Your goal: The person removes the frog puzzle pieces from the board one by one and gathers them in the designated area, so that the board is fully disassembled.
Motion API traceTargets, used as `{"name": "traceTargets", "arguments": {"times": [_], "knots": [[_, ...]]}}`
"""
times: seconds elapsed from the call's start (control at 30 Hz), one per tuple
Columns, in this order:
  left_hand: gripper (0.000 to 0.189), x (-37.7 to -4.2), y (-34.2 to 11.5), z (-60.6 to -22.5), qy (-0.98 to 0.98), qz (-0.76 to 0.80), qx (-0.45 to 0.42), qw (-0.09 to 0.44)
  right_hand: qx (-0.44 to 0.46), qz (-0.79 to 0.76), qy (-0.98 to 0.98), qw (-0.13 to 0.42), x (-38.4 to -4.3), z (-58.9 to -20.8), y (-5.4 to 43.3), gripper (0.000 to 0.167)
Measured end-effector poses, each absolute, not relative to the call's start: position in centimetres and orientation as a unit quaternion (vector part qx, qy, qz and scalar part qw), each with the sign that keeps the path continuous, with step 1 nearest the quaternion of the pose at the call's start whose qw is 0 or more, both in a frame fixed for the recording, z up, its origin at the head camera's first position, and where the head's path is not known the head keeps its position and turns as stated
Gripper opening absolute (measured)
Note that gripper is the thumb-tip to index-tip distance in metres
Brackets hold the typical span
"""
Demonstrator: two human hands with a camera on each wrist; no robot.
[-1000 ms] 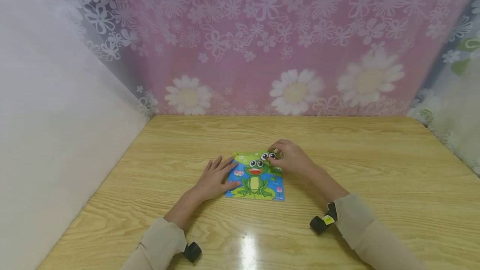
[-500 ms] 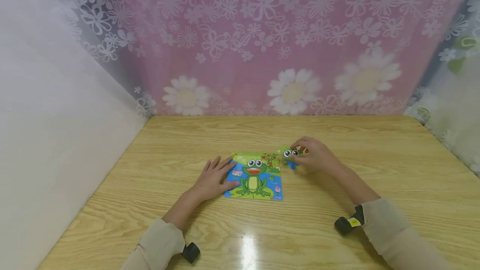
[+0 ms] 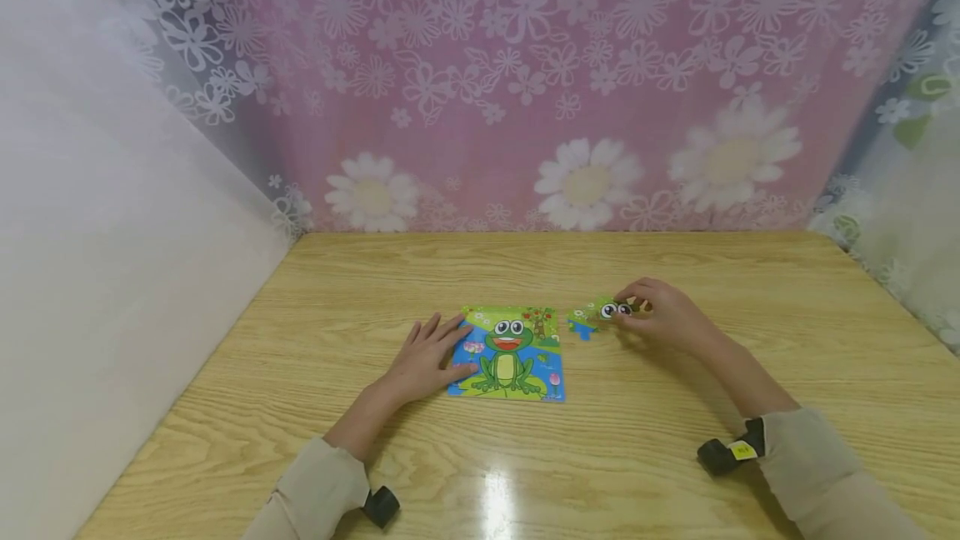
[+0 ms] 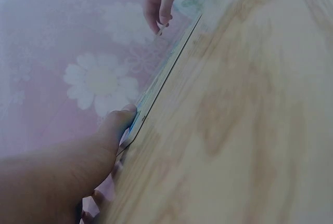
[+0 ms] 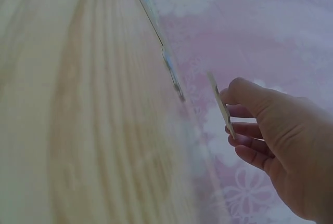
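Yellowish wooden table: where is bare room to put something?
Bare wood lies between the square frog picture board and the pink floral curtain, between the forearms in front of the board, and right of the right hand. Crowded: the board's left side, under the left hand, and its right, where a green and blue flat piece lies.

A yellowish wood-grain tabletop (image 3: 225, 423) runs back to a pink backdrop (image 3: 465, 119), printed with white flower outlines above and 3 large daisies (image 3: 587, 185) along its lower part. A whitish sheet (image 3: 112, 273) covers the left side, a pale cloth (image 3: 922, 248) with green leaves (image 3: 911, 132) the right. Reflected light (image 3: 497, 498) gleams on the tabletop's near part.
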State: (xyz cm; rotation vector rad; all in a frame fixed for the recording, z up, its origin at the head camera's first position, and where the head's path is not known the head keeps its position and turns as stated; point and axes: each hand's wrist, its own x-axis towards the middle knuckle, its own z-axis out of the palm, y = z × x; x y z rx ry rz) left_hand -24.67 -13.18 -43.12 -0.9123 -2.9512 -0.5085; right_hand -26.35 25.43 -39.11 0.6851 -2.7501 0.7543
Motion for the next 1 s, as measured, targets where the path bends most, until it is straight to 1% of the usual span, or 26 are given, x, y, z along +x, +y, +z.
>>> {"name": "traceTargets", "arguments": {"times": [0.27, 0.6, 1.0], "knots": [[0.072, -24.5, -13.1, -42.8, -0.941, -0.167, -0.293, -0.002, 0.238, 0.254, -0.932, 0.098, -26.3, -40.0, 26.6, 0.024], [0.072, -24.7, -13.3, -43.3, -0.944, -0.162, -0.288, 0.002, 0.242, 0.249, -0.934, 0.081, -26.7, -40.8, 27.2, 0.024], [0.071, -24.5, -13.1, -42.9, -0.942, -0.169, -0.291, 0.005, 0.265, 0.236, -0.928, 0.111, -27.0, -41.5, 27.8, 0.023]]}}
